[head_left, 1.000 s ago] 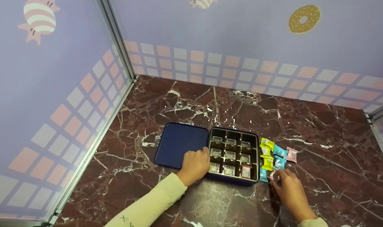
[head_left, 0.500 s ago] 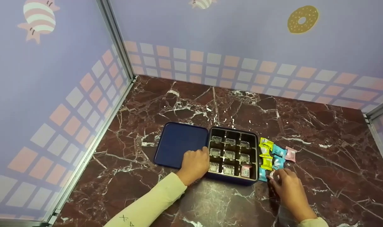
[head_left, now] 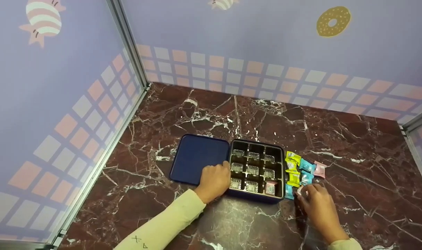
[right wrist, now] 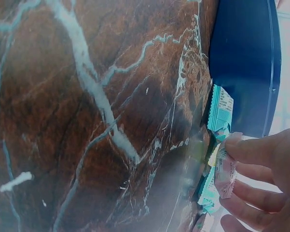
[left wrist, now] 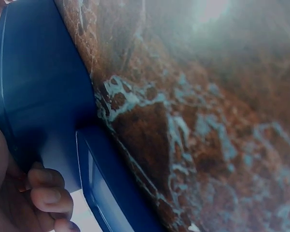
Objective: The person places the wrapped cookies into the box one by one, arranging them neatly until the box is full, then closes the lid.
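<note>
A dark blue tin box with a black divided tray stands open on the marbled table, its lid side lying flat to the left. One pink-wrapped candy sits in the front right compartment. My left hand has its fingers curled at the box's left rim, above the lid; in the left wrist view these curled fingers are against the blue wall. My right hand pinches another pink-wrapped candy between thumb and fingers, just right of the box, near a blue-wrapped candy.
Three yellow candies, several blue ones and a pink one lie in a cluster along the box's right side. Patterned panels enclose the table at the back and sides.
My right hand shifts only slightly, its fingers staying at the pink candy. The left hand and the box keep their places.
</note>
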A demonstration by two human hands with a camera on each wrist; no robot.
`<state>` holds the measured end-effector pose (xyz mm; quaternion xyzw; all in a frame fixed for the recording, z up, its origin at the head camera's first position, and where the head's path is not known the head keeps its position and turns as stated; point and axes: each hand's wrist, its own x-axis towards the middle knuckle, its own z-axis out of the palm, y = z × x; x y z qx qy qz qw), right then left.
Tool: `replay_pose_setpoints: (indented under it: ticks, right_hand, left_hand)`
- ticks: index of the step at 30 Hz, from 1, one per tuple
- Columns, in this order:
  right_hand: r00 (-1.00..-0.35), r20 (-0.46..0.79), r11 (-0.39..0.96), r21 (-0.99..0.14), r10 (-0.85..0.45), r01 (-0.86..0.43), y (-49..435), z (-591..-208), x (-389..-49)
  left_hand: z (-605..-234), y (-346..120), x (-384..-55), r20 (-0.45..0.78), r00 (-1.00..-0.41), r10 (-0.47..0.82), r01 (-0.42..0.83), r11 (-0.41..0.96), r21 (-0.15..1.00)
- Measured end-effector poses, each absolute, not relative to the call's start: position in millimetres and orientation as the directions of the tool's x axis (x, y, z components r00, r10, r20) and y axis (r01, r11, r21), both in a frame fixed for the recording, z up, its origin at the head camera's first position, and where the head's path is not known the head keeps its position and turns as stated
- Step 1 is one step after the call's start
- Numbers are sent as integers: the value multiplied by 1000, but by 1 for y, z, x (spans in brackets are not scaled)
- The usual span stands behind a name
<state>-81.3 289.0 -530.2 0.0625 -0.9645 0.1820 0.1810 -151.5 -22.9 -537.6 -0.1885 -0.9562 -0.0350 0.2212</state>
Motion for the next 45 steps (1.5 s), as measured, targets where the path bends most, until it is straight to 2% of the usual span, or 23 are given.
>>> replay_pose_setpoints:
  ticks: [16,45]
  right_hand:
    - [-892,451,917,-348,-22,-198,283,-527,-85]
    - [-881,471,881,-399,-41,-255,271,-523,-92]
  left_hand:
    - [-536,-24,-151,410,-852,325,368,930,27]
    - [-531,-24,-153,323,-890,322,368,925,92]
